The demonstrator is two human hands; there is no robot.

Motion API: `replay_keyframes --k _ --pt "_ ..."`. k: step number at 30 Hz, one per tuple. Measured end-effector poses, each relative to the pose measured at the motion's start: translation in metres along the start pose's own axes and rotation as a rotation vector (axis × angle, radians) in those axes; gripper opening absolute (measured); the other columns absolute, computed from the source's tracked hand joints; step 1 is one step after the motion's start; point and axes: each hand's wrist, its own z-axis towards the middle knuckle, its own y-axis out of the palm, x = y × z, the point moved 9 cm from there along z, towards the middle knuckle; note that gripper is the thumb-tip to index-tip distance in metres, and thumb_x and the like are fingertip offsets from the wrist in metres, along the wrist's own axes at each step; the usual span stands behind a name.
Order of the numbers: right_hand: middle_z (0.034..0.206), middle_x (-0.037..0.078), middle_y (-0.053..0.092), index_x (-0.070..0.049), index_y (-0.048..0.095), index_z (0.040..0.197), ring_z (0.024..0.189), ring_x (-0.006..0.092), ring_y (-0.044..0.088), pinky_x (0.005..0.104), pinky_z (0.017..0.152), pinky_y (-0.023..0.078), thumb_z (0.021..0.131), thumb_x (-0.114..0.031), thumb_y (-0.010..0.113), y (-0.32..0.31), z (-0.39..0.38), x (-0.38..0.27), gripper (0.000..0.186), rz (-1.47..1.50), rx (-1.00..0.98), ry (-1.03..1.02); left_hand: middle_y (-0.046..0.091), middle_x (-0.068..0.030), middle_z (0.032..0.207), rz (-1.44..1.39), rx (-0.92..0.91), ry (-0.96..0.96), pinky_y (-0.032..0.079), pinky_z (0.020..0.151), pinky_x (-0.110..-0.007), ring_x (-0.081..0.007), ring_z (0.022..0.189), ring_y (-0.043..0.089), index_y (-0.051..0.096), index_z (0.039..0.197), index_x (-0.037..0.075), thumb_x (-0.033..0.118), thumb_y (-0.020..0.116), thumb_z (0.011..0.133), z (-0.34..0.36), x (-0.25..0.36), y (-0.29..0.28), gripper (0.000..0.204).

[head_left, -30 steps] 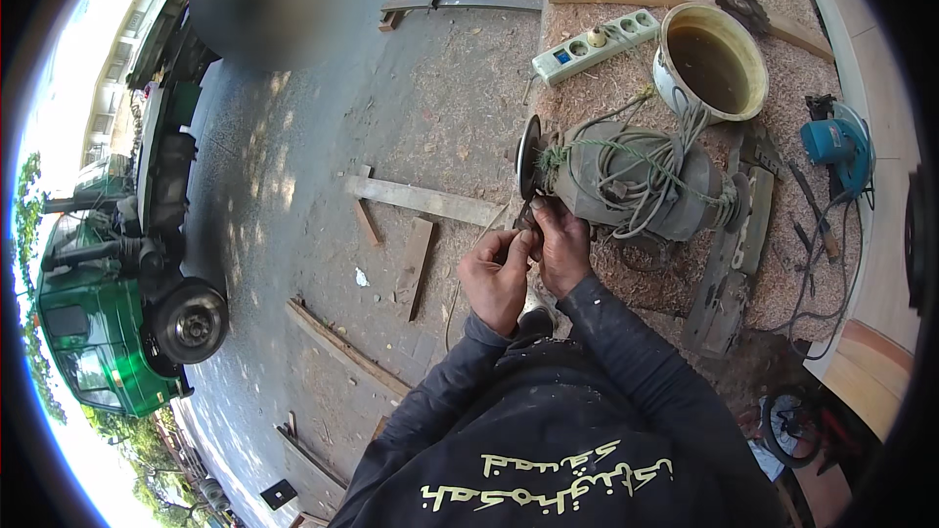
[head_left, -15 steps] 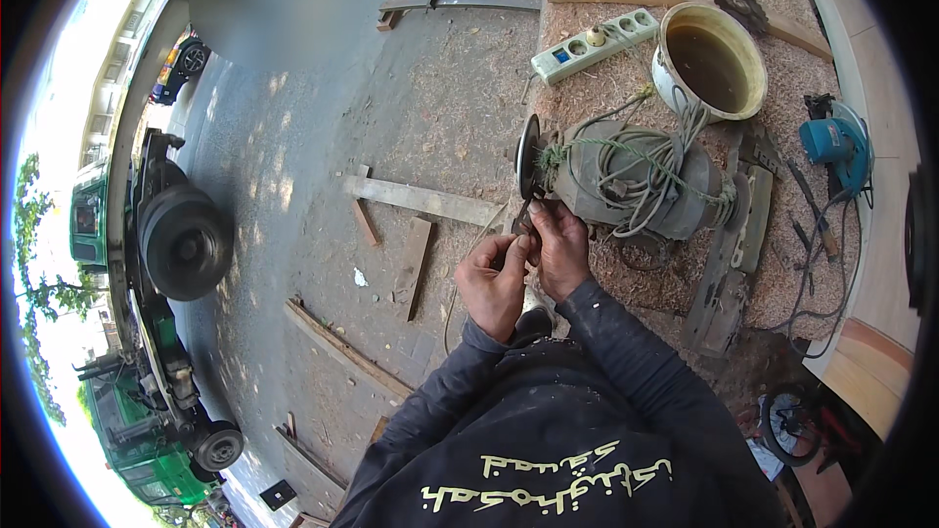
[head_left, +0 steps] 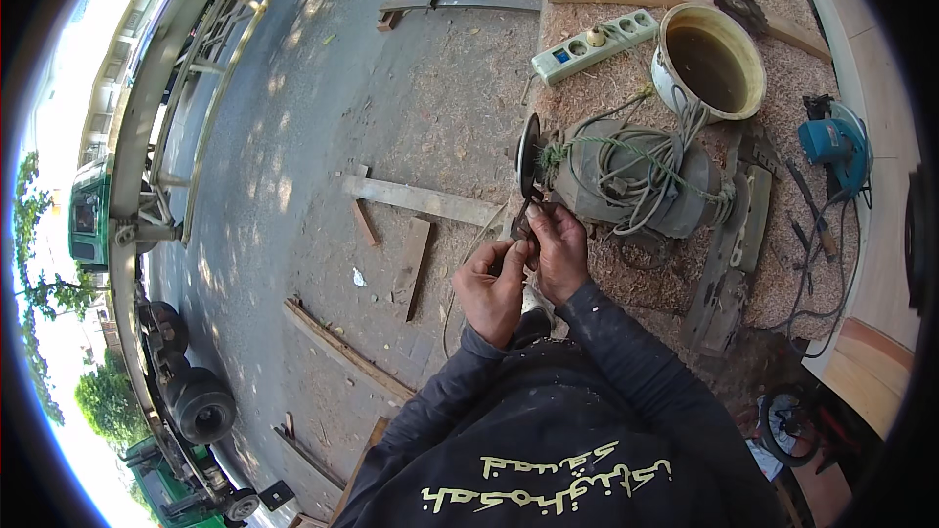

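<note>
A bench grinder-like electric motor point(head_left: 597, 181), grey and dusty, lies on the sawdust in front of me. Grey cable and green cord are wound over it, and a thin round disc point(head_left: 529, 156) is fitted at its left end. Just below the disc, my left hand point(head_left: 492, 288) and my right hand point(head_left: 558, 254) meet with fingers pinched. Between them is a small dark piece point(head_left: 522, 225), mostly covered by the fingertips; its exact kind cannot be made out. The right fingertips are close to the disc's lower edge.
A white power strip point(head_left: 597, 46) and a bucket of brownish liquid point(head_left: 712, 64) stand beyond the motor. A toothed saw blade point(head_left: 737, 6) and a teal circular saw point(head_left: 831, 142) lie to the right. Wooden strips point(head_left: 421, 198) lie left. A long truck point(head_left: 122, 264) is on the road.
The truck on the road has moved down the picture, its frame now showing at upper left. Both hands stay almost in place, with only a slight shift of the fingers.
</note>
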Motion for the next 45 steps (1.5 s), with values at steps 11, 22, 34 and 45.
replay_keyframes --k 11,22,34,45 --pt "0.074 0.0 0.062 -0.008 0.059 0.095 0.052 0.0038 0.047 0.0229 0.044 0.037 0.105 -0.021 0.066 0.0 -0.002 0.005 0.018 0.002 -0.033 0.003 0.076 -0.0075 0.085 0.024 -0.017 0.022 0.053 0.067 -0.025 -0.0095 0.075 0.067 0.075 0.1 -0.008 0.008 0.071 0.099 -0.006 0.002 -0.002 0.017" --pt "0.073 -0.001 0.061 -0.008 0.058 0.096 0.049 0.004 0.045 0.023 0.042 0.035 0.105 -0.02 0.066 0.003 -0.006 0.006 0.016 0.015 -0.032 0.015 0.076 -0.009 0.083 -0.013 0.008 -0.009 0.054 0.07 -0.027 -0.0109 0.076 0.067 0.075 0.096 -0.009 0.006 0.071 0.098 -0.01 0.002 -0.007 0.015" --pt "0.076 0.001 0.064 -0.006 0.059 0.101 0.049 0.0043 0.048 0.0225 0.042 0.036 0.105 -0.019 0.066 0.002 -0.011 0.007 0.015 0.031 -0.056 0.014 0.077 -0.0073 0.09 0.058 -0.027 0.039 0.054 0.069 -0.024 -0.009 0.079 0.067 0.074 0.103 -0.008 0.009 0.071 0.1 -0.017 -0.002 -0.01 0.018" --pt "0.084 0.0 0.065 -0.009 0.062 0.105 0.063 0.0064 0.057 0.0224 0.05 0.042 0.105 -0.021 0.065 -0.007 -0.003 0.013 0.013 0.118 -0.055 0.101 0.076 -0.008 0.082 0.071 0.008 0.003 0.054 0.071 -0.024 -0.0092 0.076 0.069 0.076 0.097 -0.007 0.008 0.074 0.096 -0.006 -0.003 -0.001 0.015"
